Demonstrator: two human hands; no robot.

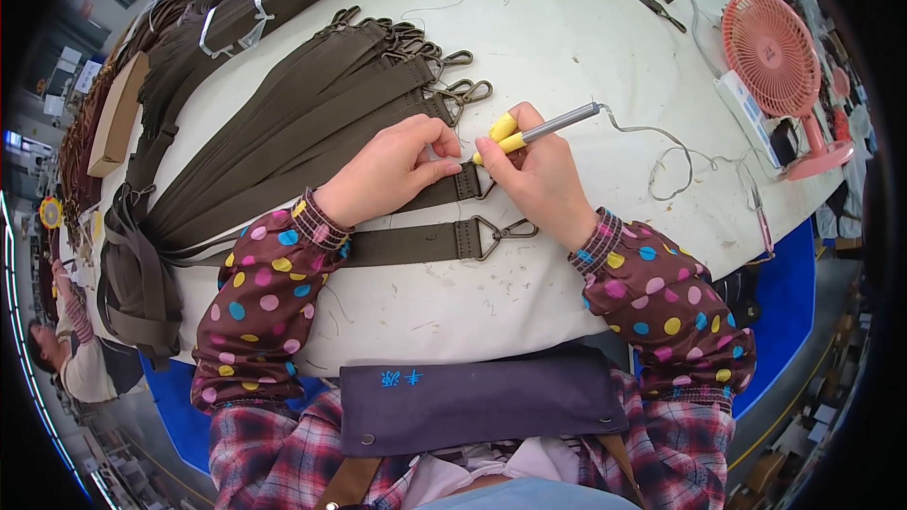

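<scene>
My right hand [546, 179] grips a pen-shaped corded tool [559, 121] with a yellow grip and a grey metal body. Its tip points down at the stitched end of a dark olive webbing strap [465, 181]. A yellow cover sits on a finger of that hand. Curled over the same strap end, my left hand [392, 165] has its thumb against the strap beside the tool's tip. The finger pads are partly hidden. Just nearer to me lies another strap [416, 244], ending in a metal ring and snap hook [505, 234].
Many similar straps [312, 104] fan out at left, gathered in a hanging bundle [137, 274]. A tied bundle [222, 19] lies behind. At right are a pink fan [772, 55], a white power strip [746, 118], the tool's wire [666, 137] and small snips [761, 217]. Thread scraps dot the white tabletop [567, 302].
</scene>
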